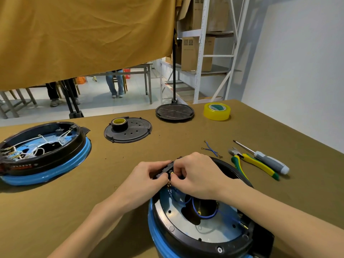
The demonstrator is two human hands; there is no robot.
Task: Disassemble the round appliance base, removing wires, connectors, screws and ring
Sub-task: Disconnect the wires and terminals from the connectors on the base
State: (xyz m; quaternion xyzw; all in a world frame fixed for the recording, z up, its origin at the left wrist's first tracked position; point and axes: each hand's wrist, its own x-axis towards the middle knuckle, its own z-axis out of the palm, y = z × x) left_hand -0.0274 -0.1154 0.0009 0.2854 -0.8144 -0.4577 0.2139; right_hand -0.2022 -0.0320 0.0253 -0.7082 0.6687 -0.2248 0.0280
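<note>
Two hands: both are engaged at the far rim of the base.
Base (pixel 201 237): round, blue-banded, black plastic, metal plate inside; nearest the body.
Left hand (pixel 149 175): connector block gripped.
Right hand (pixel 193 174): brass terminal pinched beside the block.
Block (pixel 166 169): black, held between both hands.
Wires (pixel 204 216): blue, looped below the right hand.

Both bare forearms reach forward and converge. The left hand (pixel 149 174) and right hand (pixel 193 175) meet, fingers (pixel 178 173) curled inward (thumbs hidden), pinching at the same spot between them.
</note>
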